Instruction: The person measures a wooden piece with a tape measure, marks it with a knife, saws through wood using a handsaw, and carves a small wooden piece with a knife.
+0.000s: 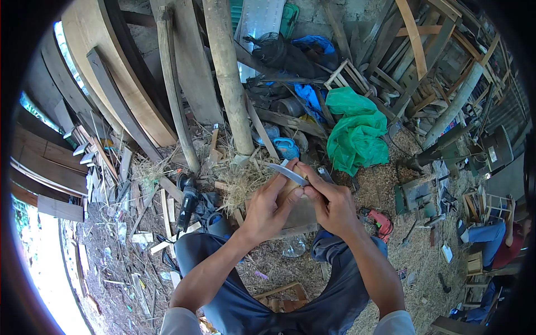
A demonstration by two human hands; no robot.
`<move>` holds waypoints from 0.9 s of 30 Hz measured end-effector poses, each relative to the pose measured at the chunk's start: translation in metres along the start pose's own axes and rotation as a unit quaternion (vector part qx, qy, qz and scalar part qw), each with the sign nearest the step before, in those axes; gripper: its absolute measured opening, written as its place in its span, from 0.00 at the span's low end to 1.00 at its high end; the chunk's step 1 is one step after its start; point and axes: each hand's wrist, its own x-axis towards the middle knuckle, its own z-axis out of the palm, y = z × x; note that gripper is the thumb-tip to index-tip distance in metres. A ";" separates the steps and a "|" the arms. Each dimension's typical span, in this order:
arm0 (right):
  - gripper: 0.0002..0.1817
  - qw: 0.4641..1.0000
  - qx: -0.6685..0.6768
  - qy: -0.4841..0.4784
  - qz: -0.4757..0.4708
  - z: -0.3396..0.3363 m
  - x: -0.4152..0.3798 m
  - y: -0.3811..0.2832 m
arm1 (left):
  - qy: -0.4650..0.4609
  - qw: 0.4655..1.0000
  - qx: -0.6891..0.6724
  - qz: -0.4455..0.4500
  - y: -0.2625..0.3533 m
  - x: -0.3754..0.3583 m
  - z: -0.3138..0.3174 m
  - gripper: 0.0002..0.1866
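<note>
A narrow grey blade, pointed at its left end, lies slantwise across the fingertips of both my hands. My right hand is closed, with thumb and index finger pinching near the blade's right end. My left hand is closed too, its fingers around a small light piece of wood just under the blade. Both hands meet above a wooden block between my knees. Whether the blade has a handle is hidden by the right fingers.
A black angle grinder lies left of my knees, a red power tool right. Ahead are a bamboo post and a green plastic sheet. Planks lean at left. A seated person is at far right.
</note>
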 end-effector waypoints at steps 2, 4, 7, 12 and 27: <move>0.25 1.000 0.003 0.010 0.004 0.003 -0.001 0.002 | -0.003 1.000 0.000 0.003 0.000 0.000 0.000 0.30; 0.24 0.999 0.028 0.045 -0.009 0.009 -0.002 0.007 | -0.005 1.000 0.000 0.007 -0.001 0.000 0.001 0.30; 0.23 0.999 -0.003 0.037 0.019 0.006 -0.003 0.001 | -0.002 1.000 0.008 0.026 -0.001 0.000 0.003 0.30; 0.21 0.995 0.025 0.090 -0.037 0.012 0.001 0.007 | 0.006 0.999 0.016 0.039 0.003 0.001 0.004 0.30; 0.18 0.992 0.089 0.092 -0.014 0.019 0.002 0.005 | 0.024 0.997 0.021 0.068 0.004 0.000 0.005 0.30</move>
